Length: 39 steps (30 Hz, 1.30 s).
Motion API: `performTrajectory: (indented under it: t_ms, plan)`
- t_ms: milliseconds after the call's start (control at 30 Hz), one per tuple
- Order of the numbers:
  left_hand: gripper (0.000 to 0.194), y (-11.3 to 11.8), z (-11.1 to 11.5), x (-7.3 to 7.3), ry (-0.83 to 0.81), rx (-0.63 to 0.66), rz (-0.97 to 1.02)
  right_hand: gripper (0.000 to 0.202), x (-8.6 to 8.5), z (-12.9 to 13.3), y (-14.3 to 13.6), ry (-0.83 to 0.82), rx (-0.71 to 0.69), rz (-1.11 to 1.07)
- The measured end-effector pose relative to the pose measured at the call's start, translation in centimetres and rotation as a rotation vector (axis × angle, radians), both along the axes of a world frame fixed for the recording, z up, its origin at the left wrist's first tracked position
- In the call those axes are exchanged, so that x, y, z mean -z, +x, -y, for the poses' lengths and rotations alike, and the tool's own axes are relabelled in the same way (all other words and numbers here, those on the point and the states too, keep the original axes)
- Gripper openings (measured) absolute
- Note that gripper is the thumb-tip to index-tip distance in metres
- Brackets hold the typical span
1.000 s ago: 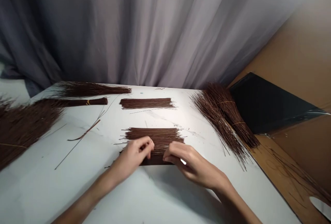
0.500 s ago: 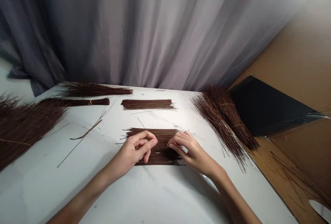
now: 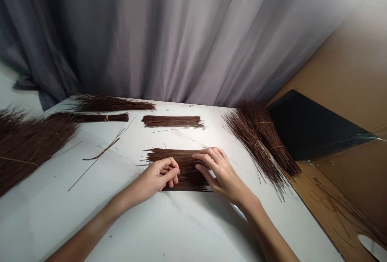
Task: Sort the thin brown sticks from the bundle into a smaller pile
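A flat layer of dark brown thin sticks [image 3: 184,161] lies side by side on the white table, its ends uneven at the left. Over its left part, my left hand [image 3: 165,175] pinches a single thin stick [image 3: 165,146], whose tip rises behind the fingers. My right hand [image 3: 216,169] is over the right end of the layer, fingers apart and curved, with nothing visible between them. Just beyond lies a smaller, neat bundle of short sticks [image 3: 172,121].
Bushy bundles [image 3: 33,145] lie at the left, with another bundle [image 3: 115,104] at the back left. Tied bundles [image 3: 263,133] lie at the right edge of the table [image 3: 145,229]. Crossed loose twigs [image 3: 101,154] are left of centre. A grey curtain [image 3: 169,36] hangs behind.
My right hand has opened its fingers and risen slightly over the layer. My left hand has shifted a little down and left, and less of its stick shows.
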<state>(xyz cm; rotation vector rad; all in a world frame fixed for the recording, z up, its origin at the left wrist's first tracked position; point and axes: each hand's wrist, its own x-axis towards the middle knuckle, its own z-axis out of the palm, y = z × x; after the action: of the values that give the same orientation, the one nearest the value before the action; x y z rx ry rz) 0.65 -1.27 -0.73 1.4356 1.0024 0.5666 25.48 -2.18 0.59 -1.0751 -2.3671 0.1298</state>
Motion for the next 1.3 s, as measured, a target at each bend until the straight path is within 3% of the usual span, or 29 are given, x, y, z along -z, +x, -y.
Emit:
performTrajectory:
  t_ms: [133, 200, 400, 567, 833, 933, 1033, 1133, 1233, 1300]
  plan:
    - [0.028, 0.2, 0.3, 0.7, 0.076, 0.039, -0.043, 0.055, 0.3, 0.8, -2.7, 0.175, 0.01, 0.139]
    - [0.029, 0.3, 0.2, 1.0, 0.102, 0.044, -0.062, 0.059, 0.5, 1.0, -3.8, 0.219, 0.013, 0.235]
    - [0.027, 0.3, -0.2, 1.0, 0.105, 0.002, -0.08, 0.036, 1.2, 0.3, -3.2, 0.28, 0.165, 0.264]
    - [0.031, -0.2, -0.3, 0.6, 0.143, -0.043, -0.162, 0.035, 1.9, 0.0, -2.4, 0.209, 0.219, 0.288]
    - [0.029, 0.1, 0.1, 0.3, 0.155, 0.003, -0.194, 0.03, 2.2, 0.0, -2.7, 0.164, 0.274, 0.171]
    - [0.03, -0.1, 0.0, 0.2, 0.127, -0.03, -0.169, 0.024, 1.6, 0.0, -1.8, 0.079, 0.284, -0.054]
    - [0.03, -0.3, -0.2, 0.1, 0.076, -0.058, -0.084, 0.03, 1.0, 0.0, -0.9, -0.071, 0.422, -0.343]
    - [0.031, -0.2, -0.3, 0.2, 0.062, -0.063, 0.011, 0.052, 1.1, 0.0, -0.7, -0.43, 0.47, -0.533]
    - [0.031, 0.2, -0.2, 0.3, 0.043, -0.051, 0.085, 0.053, 1.7, 0.1, -1.8, -0.788, 0.376, -0.687]
    - [0.032, 0.4, 0.1, 0.3, 0.034, -0.039, 0.113, 0.05, 2.0, 0.1, -2.7, -0.919, 0.311, -0.83]
